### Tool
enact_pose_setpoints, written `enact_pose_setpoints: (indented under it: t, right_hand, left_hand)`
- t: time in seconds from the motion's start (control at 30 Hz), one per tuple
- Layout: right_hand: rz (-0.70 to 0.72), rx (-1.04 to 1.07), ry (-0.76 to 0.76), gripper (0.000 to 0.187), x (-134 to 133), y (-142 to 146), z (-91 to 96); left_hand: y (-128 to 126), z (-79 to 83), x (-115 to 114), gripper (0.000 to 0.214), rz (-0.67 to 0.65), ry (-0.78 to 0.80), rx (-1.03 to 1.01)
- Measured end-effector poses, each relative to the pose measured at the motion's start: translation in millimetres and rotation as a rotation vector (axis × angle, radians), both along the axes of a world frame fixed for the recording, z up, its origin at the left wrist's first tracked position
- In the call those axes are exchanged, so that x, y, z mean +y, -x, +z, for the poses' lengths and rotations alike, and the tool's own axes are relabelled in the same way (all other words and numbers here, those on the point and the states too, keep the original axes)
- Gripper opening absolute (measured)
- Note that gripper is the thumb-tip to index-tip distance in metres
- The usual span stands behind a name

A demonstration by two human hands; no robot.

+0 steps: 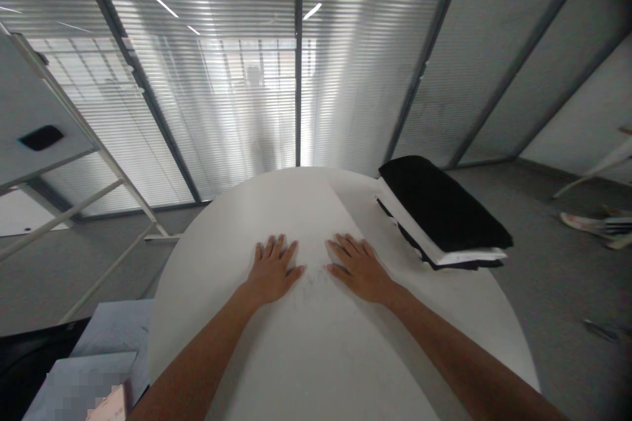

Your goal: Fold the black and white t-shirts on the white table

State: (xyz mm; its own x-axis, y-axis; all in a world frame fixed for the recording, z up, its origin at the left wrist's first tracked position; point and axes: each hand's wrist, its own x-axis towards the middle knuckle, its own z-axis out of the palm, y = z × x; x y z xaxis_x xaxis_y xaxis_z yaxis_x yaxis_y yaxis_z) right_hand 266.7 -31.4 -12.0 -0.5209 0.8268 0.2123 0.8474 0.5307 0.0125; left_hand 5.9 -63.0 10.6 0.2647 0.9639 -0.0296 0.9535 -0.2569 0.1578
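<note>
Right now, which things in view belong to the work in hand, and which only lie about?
In the work:
left hand, palm down
right hand, palm down
white table, under both
black stack on it, untouched, probably

Just around:
whiteboard at left
dark object on it
pinkish object, bottom left

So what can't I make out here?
Head view:
Palm sides of the left grip and right grip: hidden, turned down toward the white table.
Table's near edge: cut off by the frame bottom.
Inside of the black-and-white bundle: covered by its black top layer.
Pink object, lower left: cut off by the bottom edge.
</note>
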Motion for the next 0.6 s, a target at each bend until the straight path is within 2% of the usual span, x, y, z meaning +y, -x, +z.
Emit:
enact_pose_setpoints:
  t: [0.6]
  right_hand:
    - [-0.002, 0.005, 0.001, 0.061, 1.6, -0.7, -3.3]
  left_hand:
    - [-0.1, 0.6, -0.2, 0.075, -0.004, 0.009, 0.018]
